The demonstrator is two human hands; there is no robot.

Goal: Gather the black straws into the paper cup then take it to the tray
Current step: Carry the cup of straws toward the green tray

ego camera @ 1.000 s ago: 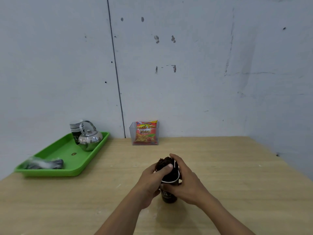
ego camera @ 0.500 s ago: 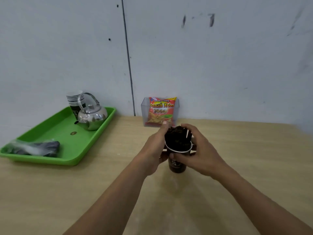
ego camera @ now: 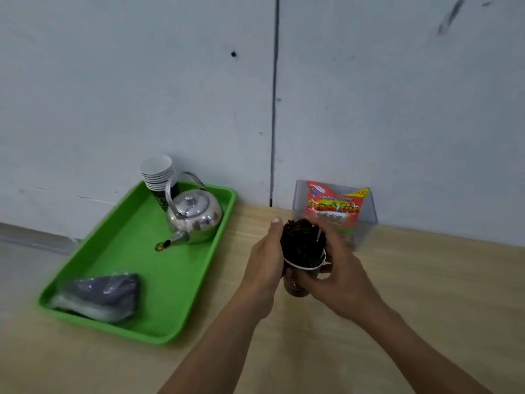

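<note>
Cup (ego camera: 296, 289) between left grip (ego camera: 264, 265), right grip (ego camera: 338, 280)

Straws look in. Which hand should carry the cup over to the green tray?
Probably the right hand: its fingers wrap the paper cup. The left hand only cups the black straws, though the tray lies on its side.

Left hand (ego camera: 264, 265) and right hand (ego camera: 339, 280) clasp the paper cup (ego camera: 296, 292), fingers (ego camera: 302, 275) curled.
</note>
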